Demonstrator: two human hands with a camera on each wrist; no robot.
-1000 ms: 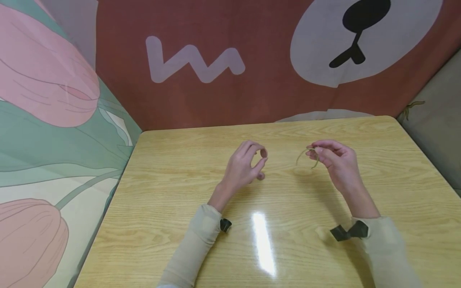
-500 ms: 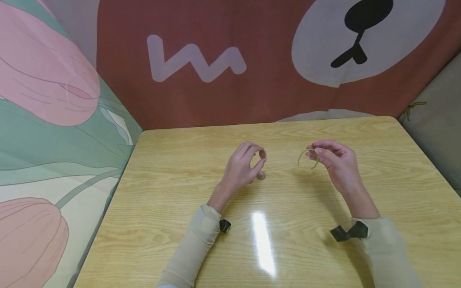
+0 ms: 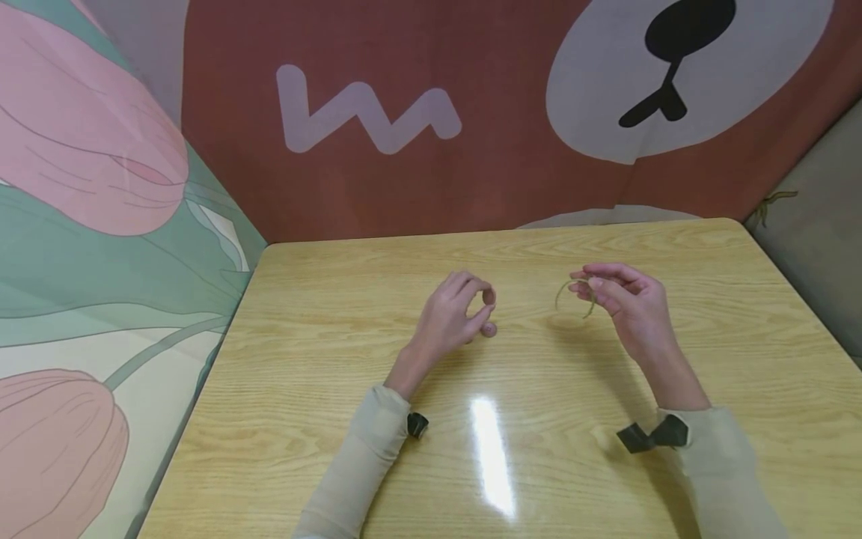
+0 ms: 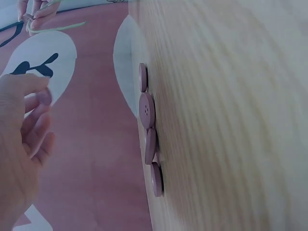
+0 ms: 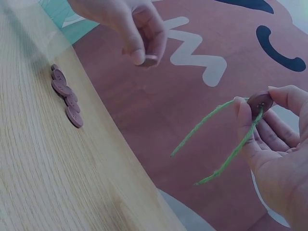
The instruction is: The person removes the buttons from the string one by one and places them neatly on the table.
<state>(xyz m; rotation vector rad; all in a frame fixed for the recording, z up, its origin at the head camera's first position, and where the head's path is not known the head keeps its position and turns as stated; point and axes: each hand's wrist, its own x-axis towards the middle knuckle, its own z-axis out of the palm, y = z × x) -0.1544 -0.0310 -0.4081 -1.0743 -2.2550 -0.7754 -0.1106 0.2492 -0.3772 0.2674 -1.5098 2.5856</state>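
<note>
My right hand point(image 3: 633, 303) pinches a brown round button point(image 5: 260, 103) between thumb and fingers. A green cord point(image 5: 231, 156) passes through that button, and its two loose ends hang down in the right wrist view. My left hand point(image 3: 447, 314) is to the left above the table, thumb and index fingertips together on another brown button point(image 5: 150, 60), seen nearly edge-on. Beneath the left hand, several brown buttons point(image 4: 147, 110) lie in a touching row on the wood. In the head view only one button point(image 3: 488, 329) of that row clearly shows; the hand hides the others.
The wooden table point(image 3: 303, 299) has a bright light reflection near its middle. A reddish-brown printed cloth point(image 3: 377, 187) stands along its far edge, and a flower-printed cloth point(image 3: 94, 284) along the left. Both wrists wear black straps over pale sleeves point(image 3: 360, 449).
My left hand has come slightly lower and nearer to me, still pinching its button. The right hand keeps its place, while the green cord's loose ends sway a little.
</note>
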